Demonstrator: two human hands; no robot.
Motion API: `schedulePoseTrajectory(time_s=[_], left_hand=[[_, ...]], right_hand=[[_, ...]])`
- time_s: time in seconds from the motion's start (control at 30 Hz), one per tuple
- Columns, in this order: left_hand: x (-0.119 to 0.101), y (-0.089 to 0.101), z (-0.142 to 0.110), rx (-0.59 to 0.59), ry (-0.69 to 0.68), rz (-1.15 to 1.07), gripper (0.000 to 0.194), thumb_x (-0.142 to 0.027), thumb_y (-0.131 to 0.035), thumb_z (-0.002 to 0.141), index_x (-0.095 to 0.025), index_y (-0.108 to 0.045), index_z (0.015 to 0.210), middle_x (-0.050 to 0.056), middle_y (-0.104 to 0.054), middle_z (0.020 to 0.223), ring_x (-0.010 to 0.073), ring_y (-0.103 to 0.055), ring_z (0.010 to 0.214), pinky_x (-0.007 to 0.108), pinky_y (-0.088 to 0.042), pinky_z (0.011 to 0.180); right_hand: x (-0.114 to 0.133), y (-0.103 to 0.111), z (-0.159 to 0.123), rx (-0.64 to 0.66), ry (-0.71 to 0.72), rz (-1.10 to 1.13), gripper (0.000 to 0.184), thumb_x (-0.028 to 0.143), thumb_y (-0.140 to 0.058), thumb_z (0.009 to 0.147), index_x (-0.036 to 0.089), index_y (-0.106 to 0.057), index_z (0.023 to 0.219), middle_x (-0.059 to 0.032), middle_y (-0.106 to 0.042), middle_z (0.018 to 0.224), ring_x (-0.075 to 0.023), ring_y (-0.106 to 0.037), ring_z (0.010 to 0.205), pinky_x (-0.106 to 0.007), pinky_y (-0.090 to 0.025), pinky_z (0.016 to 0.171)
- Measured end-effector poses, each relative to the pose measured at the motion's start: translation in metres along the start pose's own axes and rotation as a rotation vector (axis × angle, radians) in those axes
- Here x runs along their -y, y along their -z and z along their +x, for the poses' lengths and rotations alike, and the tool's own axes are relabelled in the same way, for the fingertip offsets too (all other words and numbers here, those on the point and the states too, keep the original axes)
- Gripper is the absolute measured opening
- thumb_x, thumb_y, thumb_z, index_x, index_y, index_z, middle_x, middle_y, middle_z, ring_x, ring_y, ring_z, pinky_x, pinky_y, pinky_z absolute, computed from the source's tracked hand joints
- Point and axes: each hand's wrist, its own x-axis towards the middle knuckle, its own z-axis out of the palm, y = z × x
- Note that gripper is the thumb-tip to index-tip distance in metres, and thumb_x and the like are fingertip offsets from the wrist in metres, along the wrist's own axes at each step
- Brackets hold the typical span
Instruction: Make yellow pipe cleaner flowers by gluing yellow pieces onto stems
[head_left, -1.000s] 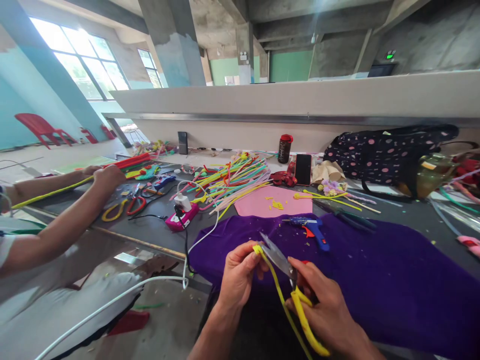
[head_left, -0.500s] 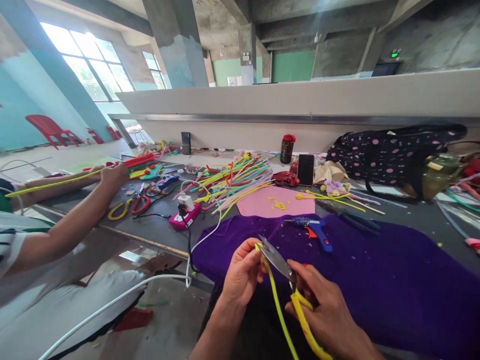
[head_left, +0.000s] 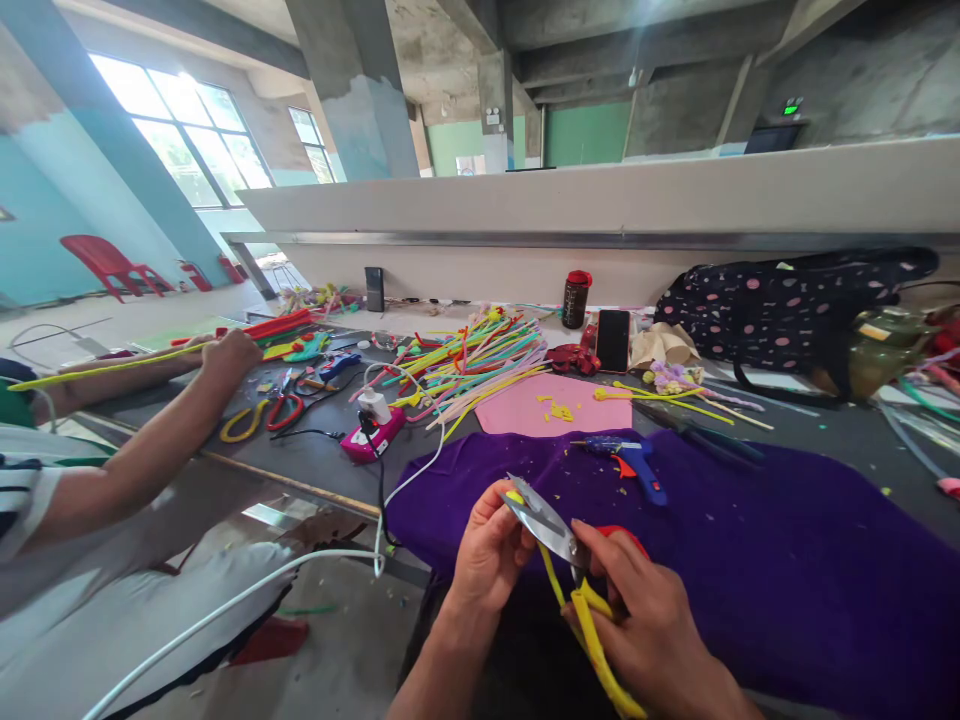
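My left hand (head_left: 489,550) pinches a yellow pipe cleaner (head_left: 552,574) near its upper end, and its tail hangs down behind the scissors. Held in my right hand (head_left: 649,605) is a pair of metal scissors (head_left: 556,533) with a yellow-wrapped handle and some red showing. The blades lie across the yellow tip at my left fingertips, slightly parted. Beneath both hands is a purple cloth (head_left: 750,560). On it, just beyond the scissors, lies a blue glue gun (head_left: 634,465). Yellow scraps (head_left: 559,411) rest on a pink sheet (head_left: 514,405).
Many coloured pipe cleaners (head_left: 480,360) are heaped behind the pink sheet. A magenta power block (head_left: 371,437) with cords sits left. At left, a co-worker's hand (head_left: 231,355) is near red stems. A phone (head_left: 613,341), bottle (head_left: 576,300) and dark patterned bag (head_left: 772,320) stand at the back.
The scissors have shifted slightly left, and the blades now cover more of the yellow tip. My left hand keeps its pinch. The view has moved a little.
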Motion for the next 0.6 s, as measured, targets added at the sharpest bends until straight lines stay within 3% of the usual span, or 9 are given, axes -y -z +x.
schedulePoseTrajectory(time_s=[0.6], left_hand=[[0.0008, 0.0019, 0.0001, -0.048, -0.051, 0.065, 0.03, -0.028, -0.077, 0.053, -0.017, -0.058, 0.074, -0.005, -0.054, 0.056, 0.0045, -0.046, 0.042, 0.013, -0.036, 0.039]], right_hand=[[-0.0085, -0.0027, -0.0015, -0.008, 0.05, -0.092, 0.058, 0.033, -0.055, 0.078, 0.017, -0.036, 0.13, -0.0086, -0.057, 0.088, -0.0194, -0.059, 0.072, -0.03, -0.05, 0.062]])
